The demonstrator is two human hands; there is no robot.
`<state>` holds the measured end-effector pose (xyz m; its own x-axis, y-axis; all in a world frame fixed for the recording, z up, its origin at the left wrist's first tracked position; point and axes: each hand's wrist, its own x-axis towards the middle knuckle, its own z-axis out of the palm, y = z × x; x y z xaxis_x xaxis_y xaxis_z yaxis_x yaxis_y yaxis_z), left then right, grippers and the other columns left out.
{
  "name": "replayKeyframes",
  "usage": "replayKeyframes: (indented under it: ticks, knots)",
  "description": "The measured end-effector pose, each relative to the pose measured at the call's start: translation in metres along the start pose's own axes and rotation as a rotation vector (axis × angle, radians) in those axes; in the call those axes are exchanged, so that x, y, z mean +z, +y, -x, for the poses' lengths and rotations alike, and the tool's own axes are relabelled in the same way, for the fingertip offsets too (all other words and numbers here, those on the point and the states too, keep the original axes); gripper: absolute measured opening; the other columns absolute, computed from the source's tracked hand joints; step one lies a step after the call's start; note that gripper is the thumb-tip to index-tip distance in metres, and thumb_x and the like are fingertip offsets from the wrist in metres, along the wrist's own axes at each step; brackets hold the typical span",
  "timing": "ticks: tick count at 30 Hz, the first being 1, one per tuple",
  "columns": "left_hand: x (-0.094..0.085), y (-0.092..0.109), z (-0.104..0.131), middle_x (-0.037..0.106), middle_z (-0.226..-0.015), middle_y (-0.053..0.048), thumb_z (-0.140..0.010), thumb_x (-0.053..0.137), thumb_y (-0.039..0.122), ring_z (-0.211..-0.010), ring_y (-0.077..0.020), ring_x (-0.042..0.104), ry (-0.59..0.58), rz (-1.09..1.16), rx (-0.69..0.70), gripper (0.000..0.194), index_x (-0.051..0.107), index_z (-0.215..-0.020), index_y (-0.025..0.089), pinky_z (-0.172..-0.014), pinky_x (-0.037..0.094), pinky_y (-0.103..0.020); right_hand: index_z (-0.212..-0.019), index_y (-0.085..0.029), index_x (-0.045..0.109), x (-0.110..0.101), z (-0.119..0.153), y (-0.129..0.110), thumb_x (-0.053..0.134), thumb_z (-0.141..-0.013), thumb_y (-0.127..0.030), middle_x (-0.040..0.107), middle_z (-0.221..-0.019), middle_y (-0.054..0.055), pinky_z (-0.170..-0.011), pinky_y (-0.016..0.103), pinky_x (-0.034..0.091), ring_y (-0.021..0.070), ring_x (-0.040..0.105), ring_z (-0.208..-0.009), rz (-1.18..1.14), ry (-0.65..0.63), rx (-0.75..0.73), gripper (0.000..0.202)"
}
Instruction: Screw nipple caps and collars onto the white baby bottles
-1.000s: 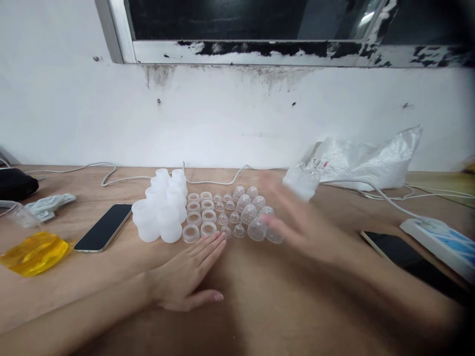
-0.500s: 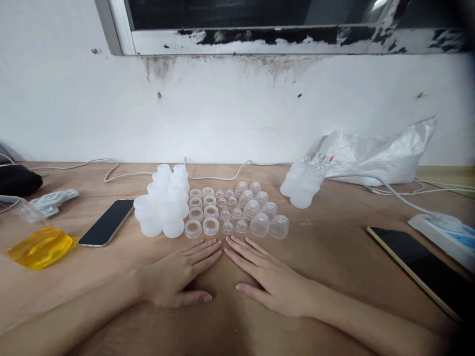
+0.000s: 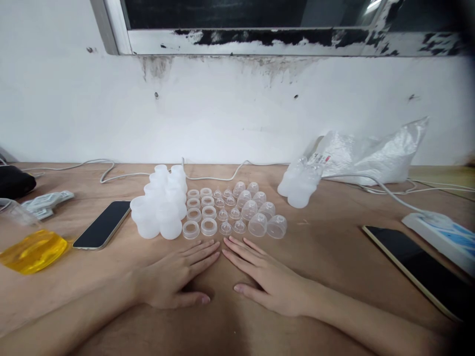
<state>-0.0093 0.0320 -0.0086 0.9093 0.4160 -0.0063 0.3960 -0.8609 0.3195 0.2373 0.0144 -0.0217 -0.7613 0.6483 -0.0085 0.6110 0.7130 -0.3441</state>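
Both laid flat on table point(image 3: 326, 247): left hand point(image 3: 176, 275), right hand point(image 3: 269, 279), opened, just apart, near clear teats point(image 3: 234, 213). Cannot read label point(image 3: 321, 158) on bag point(image 3: 378, 155).

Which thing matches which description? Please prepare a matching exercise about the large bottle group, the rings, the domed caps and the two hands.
Things
1. large bottle group
2. rings
3. domed caps
4. left hand and right hand

Descriptions
A. clear, at the right end of the arrangement
B. open, palms down
C. white, at the left end of the arrangement
D. round, with open centres

Pairs: 1-C, 2-D, 3-A, 4-B
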Motion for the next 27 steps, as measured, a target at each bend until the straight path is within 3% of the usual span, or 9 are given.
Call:
replayKeyframes:
  ticks: [6,14,21,23,27]
  knots:
    - [0.001,0.000,0.001,0.012,-0.141,-0.012,-0.080,0.045,0.042,-0.129,-0.0252,0.015,0.022,0.022,0.005,0.073,0.005,-0.136,0.017,-0.104,0.021,-0.044,-0.136,-0.019,0.014,0.001,0.000,0.001,0.034,-0.085,-0.044,0.013,-0.142,0.007,-0.107,0.043,0.011,0.0201,0.010,-0.130,-0.011,0.012,-0.009,0.060]
    - [0.000,0.001,0.000,0.009,-0.141,-0.013,-0.082,0.041,0.044,-0.129,-0.0240,0.011,-0.039,-0.006,-0.020,0.072,0.003,-0.136,0.015,-0.105,0.018,-0.043,-0.136,-0.018,0.015,0.000,0.000,0.000,0.033,-0.085,-0.045,0.013,-0.142,0.007,-0.107,0.041,0.011,0.0198,0.008,-0.131,0.003,-0.001,0.006,0.060]
    - [0.002,-0.003,0.003,0.014,-0.141,-0.012,-0.080,0.045,0.044,-0.128,-0.0250,0.018,0.038,0.026,-0.001,0.073,0.007,-0.136,0.016,-0.104,0.023,-0.042,-0.136,-0.019,0.010,-0.003,0.002,-0.001,0.035,-0.084,-0.045,0.012,-0.143,0.007,-0.106,0.042,0.013,0.0203,0.010,-0.131,-0.071,-0.008,-0.002,0.063]
    - [0.004,-0.002,0.004,0.018,-0.141,-0.012,-0.080,0.046,0.042,-0.128,-0.0247,0.021,0.065,0.007,0.014,0.071,0.009,-0.136,0.018,-0.102,0.026,-0.042,-0.136,-0.020,0.012,-0.005,0.002,0.000,0.036,-0.084,-0.044,0.015,-0.143,0.006,-0.105,0.041,0.020,0.0204,0.015,-0.130,-0.110,0.035,0.027,0.062]
    - [0.004,0.001,0.001,0.042,-0.128,-0.011,-0.083,0.043,0.032,-0.114,-0.0223,0.043,0.205,-0.138,-0.008,0.049,0.030,-0.128,0.017,-0.092,0.039,-0.037,-0.122,-0.021,0.041,-0.013,-0.002,0.004,0.037,-0.085,-0.037,0.042,-0.126,0.008,-0.095,0.036,0.035,0.0189,0.040,-0.114,-0.043,0.276,0.110,0.041]
